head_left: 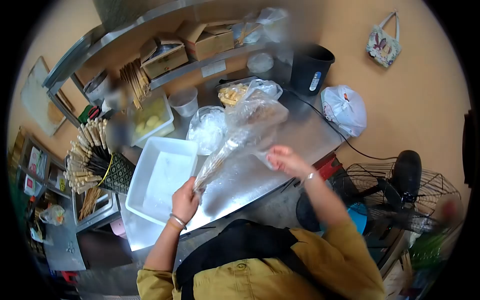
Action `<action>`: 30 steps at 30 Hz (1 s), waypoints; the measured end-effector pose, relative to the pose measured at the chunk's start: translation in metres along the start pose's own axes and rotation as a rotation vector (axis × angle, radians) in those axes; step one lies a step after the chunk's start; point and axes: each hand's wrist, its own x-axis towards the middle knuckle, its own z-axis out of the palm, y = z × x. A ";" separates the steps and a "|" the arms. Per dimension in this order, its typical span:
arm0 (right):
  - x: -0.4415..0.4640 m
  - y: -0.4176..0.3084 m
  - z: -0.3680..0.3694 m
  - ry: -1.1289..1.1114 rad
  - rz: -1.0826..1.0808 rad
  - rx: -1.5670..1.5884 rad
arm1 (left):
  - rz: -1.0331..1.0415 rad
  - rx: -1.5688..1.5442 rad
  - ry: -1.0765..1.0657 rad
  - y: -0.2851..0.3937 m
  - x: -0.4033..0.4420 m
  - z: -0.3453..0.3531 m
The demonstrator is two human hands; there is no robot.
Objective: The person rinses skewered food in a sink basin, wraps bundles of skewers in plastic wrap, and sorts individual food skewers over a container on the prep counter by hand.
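My left hand [185,202] is wrapped round the lower end of a long clear plastic bag [260,107], with thin pale sticks [217,161] bundled inside it. The bag runs up and away over the steel table [250,182], and its wider far end bulges around something brownish that I cannot make out. Off to the right, my right hand [285,161] pinches a loose edge of the same bag and pulls the plastic sideways. Just left of the bundle stands a white plastic tub [162,172] with some wet specks in it.
A tub of yellowish pieces in liquid [150,117], a clear cup [184,101] and a bag of white stuff [207,132] stand behind. Skewers in a dark patterned holder [117,172] are at left. A black bin [311,70], a tied bag [344,110] and a fan [400,187] are right.
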 end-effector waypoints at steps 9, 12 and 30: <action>0.038 0.110 0.066 0.169 -0.420 -0.922 | -0.190 0.101 -0.459 -0.043 -0.017 0.133; 0.047 0.134 0.066 0.187 -0.443 -1.237 | -0.724 -0.804 -0.807 -0.051 -0.016 0.139; 0.037 0.119 0.054 0.066 -0.356 -1.018 | -0.432 -0.933 -0.421 -0.083 0.013 0.078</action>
